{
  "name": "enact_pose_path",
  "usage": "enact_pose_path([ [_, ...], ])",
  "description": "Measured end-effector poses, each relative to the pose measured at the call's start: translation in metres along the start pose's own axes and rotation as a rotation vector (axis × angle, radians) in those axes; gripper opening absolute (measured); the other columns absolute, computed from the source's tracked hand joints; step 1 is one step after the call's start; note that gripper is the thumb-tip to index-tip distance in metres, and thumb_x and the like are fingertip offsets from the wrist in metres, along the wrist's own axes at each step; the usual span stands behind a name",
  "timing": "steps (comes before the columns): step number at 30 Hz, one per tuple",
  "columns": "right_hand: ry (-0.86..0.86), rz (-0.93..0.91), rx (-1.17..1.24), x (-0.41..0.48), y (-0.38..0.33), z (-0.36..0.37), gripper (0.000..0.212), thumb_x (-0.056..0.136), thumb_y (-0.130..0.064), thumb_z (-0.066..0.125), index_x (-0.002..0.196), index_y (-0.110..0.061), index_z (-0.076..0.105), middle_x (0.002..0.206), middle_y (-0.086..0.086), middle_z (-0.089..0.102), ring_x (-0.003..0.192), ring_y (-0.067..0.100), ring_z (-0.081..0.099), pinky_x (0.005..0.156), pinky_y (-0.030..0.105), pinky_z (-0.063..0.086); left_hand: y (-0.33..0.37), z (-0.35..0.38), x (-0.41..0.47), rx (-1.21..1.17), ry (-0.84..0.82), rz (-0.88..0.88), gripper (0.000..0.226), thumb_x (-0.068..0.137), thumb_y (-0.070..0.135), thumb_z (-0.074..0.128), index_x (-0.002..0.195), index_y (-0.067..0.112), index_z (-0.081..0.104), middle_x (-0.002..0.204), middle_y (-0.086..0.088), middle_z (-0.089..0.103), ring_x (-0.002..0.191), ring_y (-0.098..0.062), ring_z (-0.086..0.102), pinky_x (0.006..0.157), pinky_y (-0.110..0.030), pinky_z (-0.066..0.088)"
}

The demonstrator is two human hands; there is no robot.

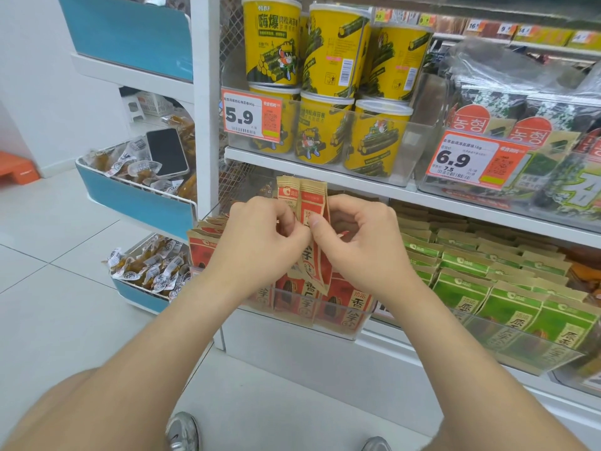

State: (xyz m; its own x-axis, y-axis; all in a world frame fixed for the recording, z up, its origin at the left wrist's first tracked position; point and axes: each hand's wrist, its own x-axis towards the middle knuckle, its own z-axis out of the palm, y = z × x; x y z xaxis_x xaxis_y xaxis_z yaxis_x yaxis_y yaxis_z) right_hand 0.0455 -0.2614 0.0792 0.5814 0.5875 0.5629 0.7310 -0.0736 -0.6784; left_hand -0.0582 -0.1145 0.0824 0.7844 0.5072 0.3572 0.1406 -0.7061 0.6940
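Head cam: left hand (260, 237) & right hand (359, 242) both pinch red packets (307, 203) upright above clear bin (341, 323), lower shelf. Risk — loose pinch, packets slip, fan out, drop to floor.

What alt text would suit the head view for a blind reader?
A left hand and a right hand pinch red packets above a clear bin of the same. Yellow tubs stand on the shelf above, green packets sit to the right, and a phone lies in a side bin.
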Motion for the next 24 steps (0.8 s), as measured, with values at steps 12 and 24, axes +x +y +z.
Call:
enact_pose_path([
  [12, -0.238, 0.130, 0.064, 0.002, 0.008, -0.010, 0.029, 0.098, -0.032, 0.062, 0.124, -0.038, 0.075, 0.098, -0.013, 0.083, 0.086, 0.043, 0.079, 0.079, 0.056, 0.066, -0.004, -0.004, 0.008, -0.102, -0.032, -0.008, 0.025, 0.096, 0.028, 0.066, 0.072, 0.020, 0.070, 0.074, 0.013, 0.074, 0.076, -0.004, 0.068, 0.068, -0.026, 0.048],
  [24, -0.170, 0.099, 0.058, 0.004, 0.007, -0.011, 0.029, 0.095, -0.033, 0.062, 0.119, -0.042, 0.074, 0.095, -0.011, 0.083, 0.085, 0.054, 0.074, 0.073, 0.060, 0.065, -0.005, -0.006, 0.013, -0.147, -0.076, -0.035, 0.026, 0.098, 0.029, 0.066, 0.075, 0.017, 0.070, 0.082, 0.009, 0.079, 0.087, -0.011, 0.076, 0.081, -0.043, 0.066],
])
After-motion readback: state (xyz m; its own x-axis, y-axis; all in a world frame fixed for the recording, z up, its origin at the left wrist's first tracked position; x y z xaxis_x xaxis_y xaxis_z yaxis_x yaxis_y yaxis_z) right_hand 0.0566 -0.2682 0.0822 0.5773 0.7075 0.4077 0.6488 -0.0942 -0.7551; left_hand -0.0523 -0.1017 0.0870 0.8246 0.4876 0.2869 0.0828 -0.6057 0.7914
